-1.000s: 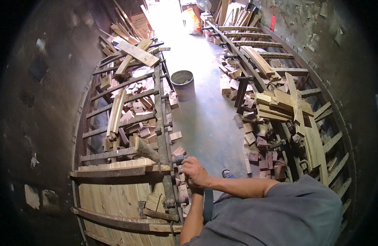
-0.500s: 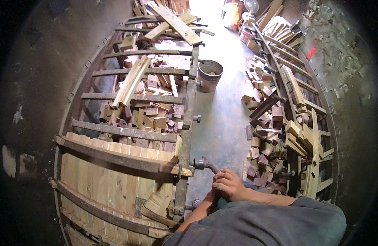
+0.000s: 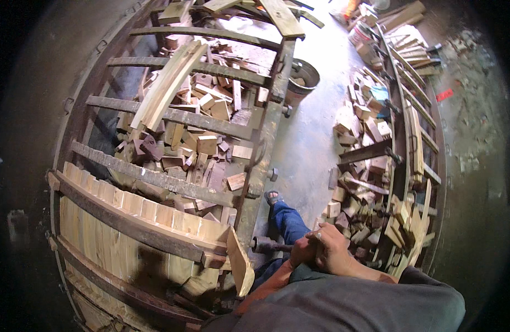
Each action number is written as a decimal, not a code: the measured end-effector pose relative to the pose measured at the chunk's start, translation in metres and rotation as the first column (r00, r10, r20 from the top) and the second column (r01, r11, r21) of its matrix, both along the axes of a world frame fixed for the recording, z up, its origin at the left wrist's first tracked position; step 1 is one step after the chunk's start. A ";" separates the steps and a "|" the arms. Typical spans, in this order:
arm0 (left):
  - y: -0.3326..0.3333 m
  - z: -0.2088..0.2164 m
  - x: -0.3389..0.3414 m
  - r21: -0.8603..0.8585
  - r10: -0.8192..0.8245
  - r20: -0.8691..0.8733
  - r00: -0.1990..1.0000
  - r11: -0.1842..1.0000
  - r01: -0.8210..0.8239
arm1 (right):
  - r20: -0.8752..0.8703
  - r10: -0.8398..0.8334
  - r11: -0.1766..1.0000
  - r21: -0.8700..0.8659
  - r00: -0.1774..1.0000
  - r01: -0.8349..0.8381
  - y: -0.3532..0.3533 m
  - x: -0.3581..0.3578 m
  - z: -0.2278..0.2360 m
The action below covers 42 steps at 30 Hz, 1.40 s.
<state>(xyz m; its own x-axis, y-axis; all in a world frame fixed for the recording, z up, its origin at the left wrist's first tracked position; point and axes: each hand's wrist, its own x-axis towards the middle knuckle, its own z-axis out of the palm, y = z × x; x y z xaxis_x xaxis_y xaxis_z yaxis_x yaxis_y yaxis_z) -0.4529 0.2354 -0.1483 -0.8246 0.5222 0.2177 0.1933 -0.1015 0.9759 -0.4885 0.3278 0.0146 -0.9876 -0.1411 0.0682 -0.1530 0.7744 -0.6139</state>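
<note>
Both hands, left [image 3: 301,252] and right [image 3: 333,250], grip clamped together on the handle [image 3: 270,245], whose far end meets the frame [image 3: 263,155], for leverage; slats [image 3: 133,221] lie beyond.

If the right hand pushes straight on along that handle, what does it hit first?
Probably the rusty upright rail of the metal frame: the right hand points left along the dark handle toward it. Depth is unclear.

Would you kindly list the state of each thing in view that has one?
Left hand: closed on the hammer handle.
Right hand: wrapped over the left hand.
Hammer: level, head beside the metal rail.
Pale boards: packed side by side under a crossbar.
Wooden wedge: tilted at the rail.
Bucket: upright, open.
</note>
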 end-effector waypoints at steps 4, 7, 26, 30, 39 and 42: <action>0.010 0.005 -0.028 -0.061 0.084 0.031 0.996 0.995 -0.082 | 0.125 -0.075 0.991 -0.098 0.989 0.087 0.028 -0.031 -0.027; 0.025 0.002 -0.054 -0.150 0.191 0.040 0.981 0.972 -0.183 | 0.241 -0.158 0.970 -0.144 0.958 0.196 0.041 -0.061 -0.053; 0.084 -0.142 -0.166 -0.820 0.541 0.486 0.686 0.554 0.143 | 0.500 -0.304 0.939 0.013 0.811 0.344 0.088 -0.183 -0.374; 0.062 -0.107 -0.134 -0.830 0.591 0.462 0.661 0.551 0.087 | 0.942 -0.045 0.281 -0.309 0.334 0.909 0.088 -0.161 -0.376; 0.073 -0.110 -0.075 -0.644 0.488 0.664 0.567 0.758 0.102 | 0.973 0.172 0.343 -0.206 0.154 0.916 0.113 -0.163 -0.343; 0.096 -0.070 -0.078 -0.622 0.517 0.613 0.598 0.782 -0.040 | 0.932 0.158 0.538 -0.358 0.326 0.763 0.120 -0.176 -0.285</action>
